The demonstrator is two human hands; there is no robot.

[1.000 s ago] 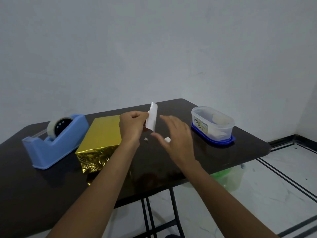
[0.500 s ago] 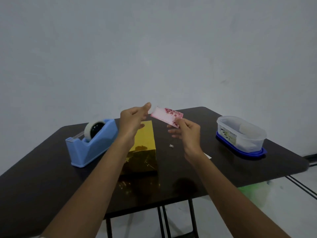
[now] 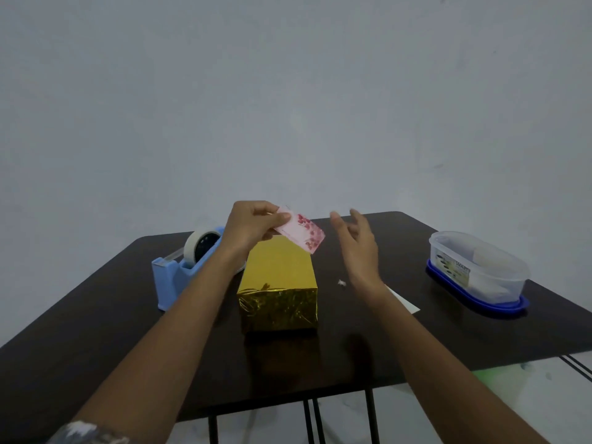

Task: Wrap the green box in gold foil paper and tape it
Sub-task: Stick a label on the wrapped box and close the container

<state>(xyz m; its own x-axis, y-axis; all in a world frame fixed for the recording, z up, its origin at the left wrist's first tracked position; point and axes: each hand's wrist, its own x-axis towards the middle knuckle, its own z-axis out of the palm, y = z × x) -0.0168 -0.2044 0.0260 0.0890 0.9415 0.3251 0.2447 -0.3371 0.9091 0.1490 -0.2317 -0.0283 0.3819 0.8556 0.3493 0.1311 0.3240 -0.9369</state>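
The box (image 3: 278, 283), fully covered in gold foil paper, stands in the middle of the dark table (image 3: 96, 331); no green shows. My left hand (image 3: 251, 227) hovers over the box's far end and pinches a small pink card with red flowers (image 3: 302, 232) by its left edge. My right hand (image 3: 357, 245) is to the right of the card, fingers spread and holding nothing. A blue tape dispenser (image 3: 179, 274) with a roll of tape sits left of the box, partly behind my left forearm.
A clear plastic container on a blue lid (image 3: 477, 274) stands at the table's right side. A white paper strip (image 3: 402, 299) and a tiny white scrap (image 3: 342, 282) lie right of the box. Beyond the table's right front corner is tiled floor.
The card has passed from my right hand to my left, which now pinches it. My right hand has let go and opened. The view has shifted so the box sits more central.
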